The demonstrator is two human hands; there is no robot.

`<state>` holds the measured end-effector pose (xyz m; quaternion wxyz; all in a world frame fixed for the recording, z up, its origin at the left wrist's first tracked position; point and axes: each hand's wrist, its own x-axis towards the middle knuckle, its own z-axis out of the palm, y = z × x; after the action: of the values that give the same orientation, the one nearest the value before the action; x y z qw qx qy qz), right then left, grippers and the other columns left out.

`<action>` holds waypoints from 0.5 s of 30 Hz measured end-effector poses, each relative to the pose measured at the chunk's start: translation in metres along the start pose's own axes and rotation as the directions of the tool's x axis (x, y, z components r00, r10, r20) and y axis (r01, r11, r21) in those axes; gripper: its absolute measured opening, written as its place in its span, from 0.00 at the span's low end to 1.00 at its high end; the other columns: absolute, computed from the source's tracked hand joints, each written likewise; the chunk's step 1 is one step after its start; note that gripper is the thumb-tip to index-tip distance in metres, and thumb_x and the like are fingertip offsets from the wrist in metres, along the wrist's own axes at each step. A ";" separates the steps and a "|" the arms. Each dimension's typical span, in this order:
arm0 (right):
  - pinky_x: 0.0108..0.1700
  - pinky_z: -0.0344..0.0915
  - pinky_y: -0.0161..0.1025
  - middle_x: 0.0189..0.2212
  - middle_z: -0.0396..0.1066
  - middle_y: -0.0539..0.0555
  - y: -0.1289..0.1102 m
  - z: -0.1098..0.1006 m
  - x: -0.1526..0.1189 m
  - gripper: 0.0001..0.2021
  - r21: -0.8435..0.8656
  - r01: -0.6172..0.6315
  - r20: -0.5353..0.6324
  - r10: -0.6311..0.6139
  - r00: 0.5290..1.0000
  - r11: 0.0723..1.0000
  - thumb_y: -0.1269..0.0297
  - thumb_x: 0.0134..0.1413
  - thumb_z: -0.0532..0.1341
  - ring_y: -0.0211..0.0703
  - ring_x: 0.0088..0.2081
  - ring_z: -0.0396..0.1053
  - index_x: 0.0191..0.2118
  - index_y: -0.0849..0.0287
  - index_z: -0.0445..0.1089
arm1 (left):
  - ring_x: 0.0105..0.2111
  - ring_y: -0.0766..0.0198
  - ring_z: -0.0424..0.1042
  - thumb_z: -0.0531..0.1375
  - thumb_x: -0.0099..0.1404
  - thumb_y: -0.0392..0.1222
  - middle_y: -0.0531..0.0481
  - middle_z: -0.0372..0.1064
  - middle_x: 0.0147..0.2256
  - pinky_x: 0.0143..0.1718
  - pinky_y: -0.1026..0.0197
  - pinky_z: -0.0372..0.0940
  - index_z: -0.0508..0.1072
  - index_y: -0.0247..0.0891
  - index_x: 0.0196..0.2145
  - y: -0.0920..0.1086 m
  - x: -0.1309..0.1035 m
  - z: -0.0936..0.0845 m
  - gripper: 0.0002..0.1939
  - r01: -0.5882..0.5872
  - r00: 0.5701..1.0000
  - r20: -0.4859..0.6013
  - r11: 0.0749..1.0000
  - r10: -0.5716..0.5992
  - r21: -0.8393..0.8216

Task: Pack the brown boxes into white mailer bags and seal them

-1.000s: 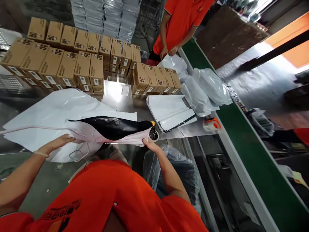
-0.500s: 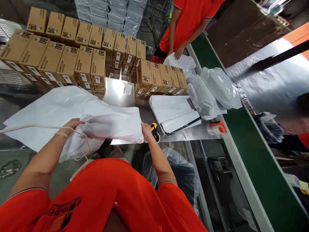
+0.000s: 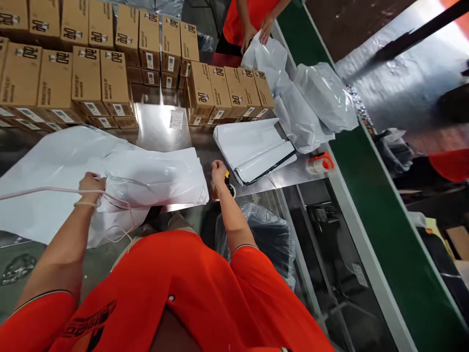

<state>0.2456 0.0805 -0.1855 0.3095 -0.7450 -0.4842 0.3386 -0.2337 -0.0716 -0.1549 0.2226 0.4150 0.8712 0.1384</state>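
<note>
Your right wrist and forearm hid much of the yellow-and-black tape dispenser point(image 3: 228, 183), so its full outline was hard to make out. The underside of the white bag point(image 3: 157, 171) was out of sight, and a pink cord point(image 3: 54, 189) crossed in front of your left wrist. The boxes point(image 3: 88, 78) were cut off at the left and top of the view, and so was the co-worker in orange, whose hands point(image 3: 258, 34) rested at a filled bag.

The white bag lay flat along the near edge of the metal surface point(image 3: 152, 124), its right end close to your right hand point(image 3: 219, 172). Bare metal showed between it and the boxes, and a narrow gap parted it from the stack of flat bags point(image 3: 249, 146).

Your left hand point(image 3: 92, 183) was closed on the bag's left end, knuckles up, arm slanting in from the lower left. Your right arm reached forward, fingers curled, just beside the dispenser; whether they gripped anything, you could not tell from this angle.
</note>
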 end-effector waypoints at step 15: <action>0.49 0.71 0.42 0.31 0.73 0.51 0.084 0.008 -0.177 0.09 0.226 -0.164 -0.109 0.192 0.975 0.960 0.59 0.54 0.69 0.47 0.40 0.70 0.28 0.54 0.71 | 0.83 0.27 0.41 0.60 0.78 0.56 0.25 0.48 0.82 0.79 0.29 0.40 0.67 0.31 0.78 0.171 -0.075 0.159 0.39 -0.812 0.547 0.409 0.582 0.731 0.047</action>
<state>0.2289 -0.1118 -0.2206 0.3874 -0.7681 -0.3545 0.3666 0.0008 -0.0160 -0.1984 0.2376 0.7974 0.5528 0.0451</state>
